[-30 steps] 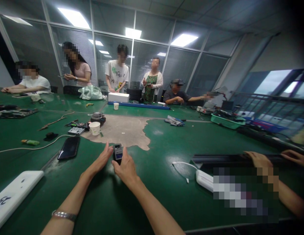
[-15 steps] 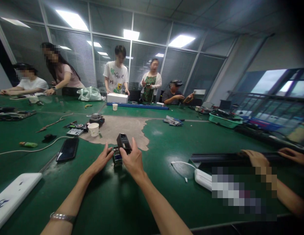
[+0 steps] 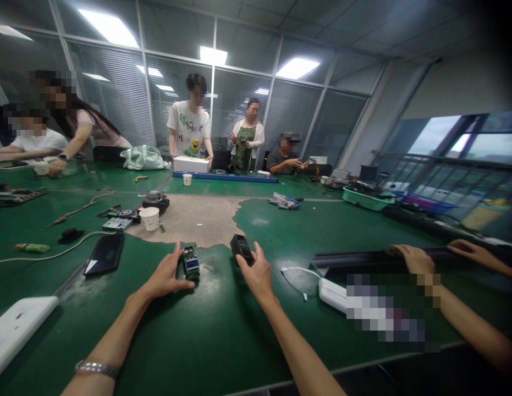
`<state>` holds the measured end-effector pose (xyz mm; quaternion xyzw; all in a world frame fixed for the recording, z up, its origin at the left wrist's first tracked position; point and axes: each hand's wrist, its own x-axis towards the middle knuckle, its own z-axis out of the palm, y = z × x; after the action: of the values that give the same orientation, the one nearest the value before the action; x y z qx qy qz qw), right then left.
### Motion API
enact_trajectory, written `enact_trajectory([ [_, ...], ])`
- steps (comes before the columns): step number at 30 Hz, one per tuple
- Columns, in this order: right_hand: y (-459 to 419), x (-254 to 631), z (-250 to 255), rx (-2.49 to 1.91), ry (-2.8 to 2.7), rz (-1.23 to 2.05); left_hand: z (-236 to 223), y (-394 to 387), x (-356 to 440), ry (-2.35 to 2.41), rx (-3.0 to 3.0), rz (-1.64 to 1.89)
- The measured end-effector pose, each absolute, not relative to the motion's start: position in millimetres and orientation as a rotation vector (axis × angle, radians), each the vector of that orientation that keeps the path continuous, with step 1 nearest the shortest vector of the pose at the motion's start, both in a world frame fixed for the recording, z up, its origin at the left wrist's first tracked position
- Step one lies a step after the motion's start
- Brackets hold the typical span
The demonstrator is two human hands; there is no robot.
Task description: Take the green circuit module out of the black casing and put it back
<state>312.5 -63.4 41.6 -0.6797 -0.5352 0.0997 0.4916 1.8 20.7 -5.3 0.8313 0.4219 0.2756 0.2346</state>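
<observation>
A small green circuit board assembly [image 3: 191, 264] with a blue part on its face sits at my left hand [image 3: 167, 275]. The left thumb lies at its lower edge, and the fingers grip its left side. To the right, my right hand [image 3: 258, 275] holds a black plastic housing [image 3: 241, 248] between thumb and fingers, a little above the green tabletop. The two pieces are apart, with bare table between them. A bracelet [image 3: 97, 368] circles my left wrist.
A phone [image 3: 104, 254], a paper cup [image 3: 150, 219] and small electronic parts [image 3: 117, 223] lie left. White power strips [image 3: 16, 330] [image 3: 332, 297] flank me. At right, another person's hands [image 3: 416, 264] rest on a long black bar [image 3: 363, 258]. Several people stand or sit across the table.
The black housing has come away from the circuit board and moved right with my right hand. My left hand stays by the board, slightly lower left. The view has shifted a little.
</observation>
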Motion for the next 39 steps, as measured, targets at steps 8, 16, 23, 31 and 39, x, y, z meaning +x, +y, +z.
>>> enact_trajectory([
  [8,-67.3,287.7,21.5,-1.694,-1.491,0.196,-4.7,18.2,3.0,1.144,2.274,0.782],
  [16,-67.7,288.0,10.4,-1.588,-1.538,0.087,4.1,13.2,3.0,1.142,2.270,0.758],
  [23,-66.6,281.7,10.3,-1.584,-1.574,0.100,4.0,13.3,1.8,1.149,2.275,0.740],
  [31,-72.5,261.1,54.2,-1.509,-1.453,0.376,1.2,16.7,1.4,1.153,2.246,0.740],
  [39,-73.6,205.4,78.8,-1.384,-1.517,0.461,1.4,17.7,-5.3,1.074,2.151,0.794],
])
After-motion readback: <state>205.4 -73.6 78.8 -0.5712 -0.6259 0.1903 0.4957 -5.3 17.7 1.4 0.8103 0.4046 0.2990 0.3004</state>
